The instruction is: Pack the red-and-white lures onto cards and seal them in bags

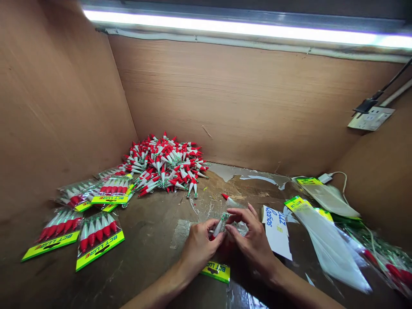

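Note:
At the front middle of the table, my left hand [201,240] pinches a red-and-white fishing lure [218,227] between thumb and fingers. Close against it, my right hand [249,231] has thumb and forefinger closed at the lure's green hook end; the exact grip is partly hidden. Just beyond my fingers lies another lure with a red tip [225,196], its rear part covered by the right hand. Clear plastic shows under the right palm. Below my hands a yellow-green header card [217,271] marked BCT LURE sticks out, partly covered.
A large heap of loose lures [167,161] lies at the back left. Filled lure packs [98,234] are at the left. To the right are a handwritten paper [277,234], flat plastic bags [331,244] and bagged lures [392,270]. Wooden walls [241,103] surround the table.

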Action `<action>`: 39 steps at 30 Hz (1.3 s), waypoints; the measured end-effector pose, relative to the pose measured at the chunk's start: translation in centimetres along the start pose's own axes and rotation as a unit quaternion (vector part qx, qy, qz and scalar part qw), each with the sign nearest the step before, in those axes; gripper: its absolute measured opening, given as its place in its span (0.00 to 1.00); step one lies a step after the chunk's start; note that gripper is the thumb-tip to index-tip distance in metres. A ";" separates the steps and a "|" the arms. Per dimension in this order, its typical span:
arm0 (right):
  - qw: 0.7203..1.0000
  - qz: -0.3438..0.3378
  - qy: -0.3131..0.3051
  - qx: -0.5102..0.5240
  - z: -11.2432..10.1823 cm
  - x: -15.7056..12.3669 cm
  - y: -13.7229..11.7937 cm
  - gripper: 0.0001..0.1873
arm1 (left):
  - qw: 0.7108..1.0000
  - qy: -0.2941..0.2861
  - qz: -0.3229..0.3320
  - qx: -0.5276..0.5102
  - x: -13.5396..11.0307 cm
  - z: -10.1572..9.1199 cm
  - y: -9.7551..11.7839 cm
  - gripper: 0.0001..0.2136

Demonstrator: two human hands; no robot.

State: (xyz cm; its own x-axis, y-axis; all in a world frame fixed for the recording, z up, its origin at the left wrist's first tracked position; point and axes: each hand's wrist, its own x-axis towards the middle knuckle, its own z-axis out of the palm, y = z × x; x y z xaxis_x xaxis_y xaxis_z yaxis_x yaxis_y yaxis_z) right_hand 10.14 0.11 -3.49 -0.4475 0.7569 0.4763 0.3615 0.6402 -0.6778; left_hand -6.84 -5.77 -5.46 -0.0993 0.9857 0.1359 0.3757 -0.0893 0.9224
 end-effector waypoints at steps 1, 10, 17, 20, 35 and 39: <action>1.000 0.007 0.005 0.003 -0.1 0.0 -0.1 0.20 | 1.000 0.003 0.002 0.006 -0.1 0.0 0.1 0.09; 0.999 -0.033 0.009 0.011 0.1 -0.2 0.3 0.17 | 1.000 0.003 -0.008 -0.028 0.0 0.2 -0.1 0.10; 0.997 -0.062 -0.036 0.029 -0.1 -0.3 0.5 0.17 | 0.994 -0.006 -0.020 -0.106 0.3 0.0 -0.7 0.09; 0.998 -0.034 -0.014 0.055 0.0 -0.2 0.6 0.13 | 0.990 -0.027 -0.031 -0.137 0.6 -0.2 -1.2 0.10; 0.991 0.031 0.096 0.083 -0.8 0.7 0.7 0.21 | 0.966 -0.054 -0.083 -0.240 0.8 -0.4 -1.5 0.12; 0.981 0.120 0.063 0.142 -0.4 1.3 2.0 0.31 | 0.962 -0.021 -0.091 -0.258 1.0 -0.9 -1.5 0.16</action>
State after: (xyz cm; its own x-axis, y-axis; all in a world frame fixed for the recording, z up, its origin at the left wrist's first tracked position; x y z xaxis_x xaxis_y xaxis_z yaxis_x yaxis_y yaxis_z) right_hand 10.62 2.44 -3.96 -0.2663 0.9031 0.3369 0.1948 0.3928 -0.8988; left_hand -8.36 -4.77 -6.40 -0.0797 0.9956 -0.0497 -0.1518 0.0371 0.9877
